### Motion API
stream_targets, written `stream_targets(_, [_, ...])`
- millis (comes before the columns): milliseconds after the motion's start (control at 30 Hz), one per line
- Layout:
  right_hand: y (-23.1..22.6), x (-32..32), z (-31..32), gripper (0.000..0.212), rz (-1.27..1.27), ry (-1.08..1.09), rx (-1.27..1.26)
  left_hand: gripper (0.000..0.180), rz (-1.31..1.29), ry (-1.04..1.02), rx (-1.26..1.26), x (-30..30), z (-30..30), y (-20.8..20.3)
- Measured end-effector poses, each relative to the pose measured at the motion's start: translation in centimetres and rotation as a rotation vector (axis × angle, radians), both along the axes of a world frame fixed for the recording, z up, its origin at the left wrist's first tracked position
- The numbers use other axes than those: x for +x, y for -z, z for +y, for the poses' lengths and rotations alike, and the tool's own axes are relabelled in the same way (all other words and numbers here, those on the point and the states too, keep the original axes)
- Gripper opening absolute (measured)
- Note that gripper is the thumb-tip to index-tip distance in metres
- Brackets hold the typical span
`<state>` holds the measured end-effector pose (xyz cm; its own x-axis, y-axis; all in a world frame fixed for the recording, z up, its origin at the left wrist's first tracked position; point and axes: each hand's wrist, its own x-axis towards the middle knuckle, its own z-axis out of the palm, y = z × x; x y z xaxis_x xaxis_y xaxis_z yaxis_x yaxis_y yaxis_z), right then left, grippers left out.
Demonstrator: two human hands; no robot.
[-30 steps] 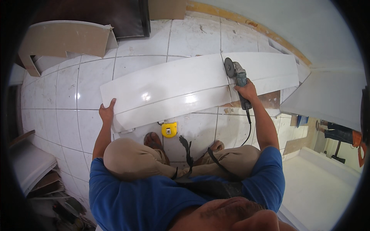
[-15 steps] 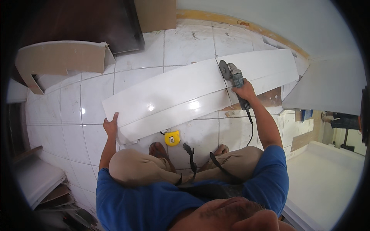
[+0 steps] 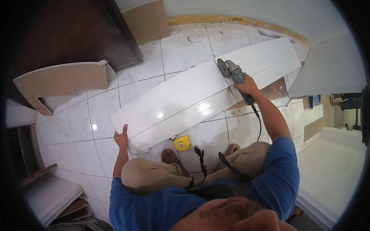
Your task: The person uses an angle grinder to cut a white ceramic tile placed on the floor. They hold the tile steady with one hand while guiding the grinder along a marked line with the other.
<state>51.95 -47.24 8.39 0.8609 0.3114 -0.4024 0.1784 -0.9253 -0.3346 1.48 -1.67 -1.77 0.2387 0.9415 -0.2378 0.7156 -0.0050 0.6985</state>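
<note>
A long glossy white panel (image 3: 173, 102) lies slantwise on the floor, low end near my left side, far end toward the wall at right. My left hand (image 3: 121, 137) grips its left end, thumb up along the edge and fingers partly hidden. In my right hand (image 3: 247, 84) is an angle grinder (image 3: 236, 73), held by its dark body. Its round disc (image 3: 223, 68) is at the far edge of the panel, beside a dark line that crosses the panel. Whether the disc touches the panel I cannot tell. The grinder's cord (image 3: 259, 122) trails toward my right knee.
A yellow tape measure (image 3: 182, 143) sits by my foot, near the panel. A black cable end (image 3: 200, 156) lies between my feet. Brown board (image 3: 275, 89) shows under the panel. A cut board piece (image 3: 73, 80) stands at left; a white cabinet-like box (image 3: 323, 169) is at right.
The whole view has shifted and turned slightly. My left hand stays on the panel's end, and the grinder keeps about the same place by the dark line.
</note>
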Motion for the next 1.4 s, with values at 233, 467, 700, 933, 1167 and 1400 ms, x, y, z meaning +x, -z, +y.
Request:
stream_targets(233, [0.0, -0.4, 0.8, 0.089, -0.011, 0.001, 0.013, 0.078, -0.066, -0.015, 0.066, -0.8, 0.7, 0.8])
stream_targets(467, [-0.1, -0.9, 0.5, 0.088, 0.032, 0.004, 0.015, 0.080, -0.007, -0.016, 0.075, -1.1, 1.2, 0.9])
stream_targets(700, [0.2, -0.8, 0.2, 0.083, 0.014, 0.012, 0.020, 0.078, -0.003, -0.008, 0.055, -1.0, 1.3, 1.0])
stream_targets(933, [0.4, -0.7, 0.7, 0.079, -0.007, 0.000, 0.042, 0.072, -0.032, 0.000, 0.083, -1.2, 1.3, 0.9])
stream_targets(1167, [-0.4, -0.8, 1.4, 0.095, 0.062, 0.001, 0.016, 0.070, -0.060, 0.004, 0.073, -1.2, 1.1, 0.3])
stream_targets(1400, [-0.2, -0.7, 1.7, 0.097, 0.066, -0.002, 0.014, 0.070, -0.049, 0.015, 0.060, -1.6, 1.5, 0.2])
